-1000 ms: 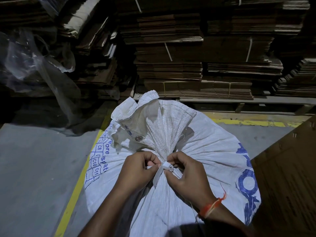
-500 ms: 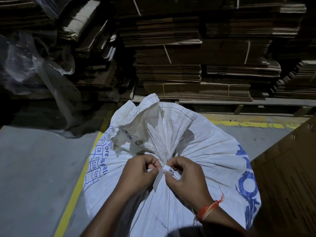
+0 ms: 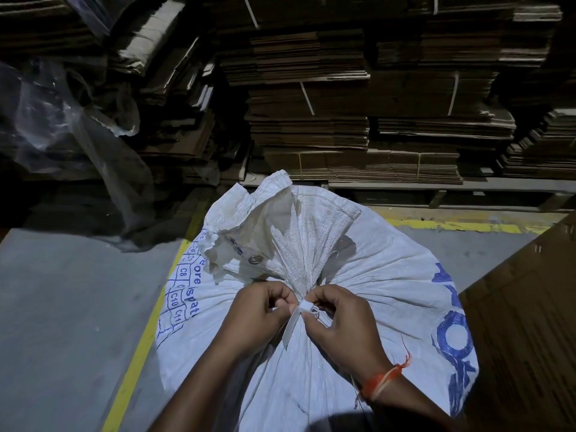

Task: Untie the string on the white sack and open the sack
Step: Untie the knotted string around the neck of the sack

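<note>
A full white woven sack (image 3: 383, 294) with blue print stands on the floor in front of me. Its neck is gathered tight and its mouth flares upward above the tie. A flat white string (image 3: 294, 319) binds the neck, with a loose end hanging down between my hands. My left hand (image 3: 255, 316) pinches the string at the left of the knot. My right hand (image 3: 339, 322), with an orange thread on its wrist, pinches the knot from the right.
Bundled stacks of flattened cardboard (image 3: 314, 98) on a pallet fill the back. Clear plastic sheeting (image 3: 71, 120) hangs at the left. Yellow floor lines (image 3: 140, 344) run beside the sack on the grey floor. A brown cardboard sheet (image 3: 523, 322) lies at the right.
Both hands keep working at the knot with small finger shifts. The sack and the tie look the same; the neck is still bound.
</note>
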Motion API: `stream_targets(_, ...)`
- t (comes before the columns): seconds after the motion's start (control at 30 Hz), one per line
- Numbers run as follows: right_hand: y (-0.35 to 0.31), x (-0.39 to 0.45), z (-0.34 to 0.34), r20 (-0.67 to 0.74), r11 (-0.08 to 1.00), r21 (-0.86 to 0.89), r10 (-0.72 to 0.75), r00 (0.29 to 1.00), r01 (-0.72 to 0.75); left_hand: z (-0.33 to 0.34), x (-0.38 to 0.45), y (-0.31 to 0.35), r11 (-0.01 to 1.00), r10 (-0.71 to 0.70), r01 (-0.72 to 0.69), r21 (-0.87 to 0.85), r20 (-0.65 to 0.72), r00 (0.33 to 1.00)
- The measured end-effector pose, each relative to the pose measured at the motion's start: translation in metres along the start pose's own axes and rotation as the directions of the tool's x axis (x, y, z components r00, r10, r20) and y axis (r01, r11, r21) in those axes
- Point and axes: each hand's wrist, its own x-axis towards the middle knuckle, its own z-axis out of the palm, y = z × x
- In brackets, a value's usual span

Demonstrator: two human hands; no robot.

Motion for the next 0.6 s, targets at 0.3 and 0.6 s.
stream_targets(0.3,0.003,0.001,0.000,0.009,1.000,0.004,-0.003,1.000,0.002,0.003,0.001,-0.001,0.998,0.058,-0.057,0.040,-0.025,0.998)
stream_targets(0.6,0.000,0.000,-0.004,0.023,1.000,0.011,0.007,1.000,-0.008,-0.013,-0.002,-0.007,0.994,0.069,-0.063,0.092,-0.059,0.996)
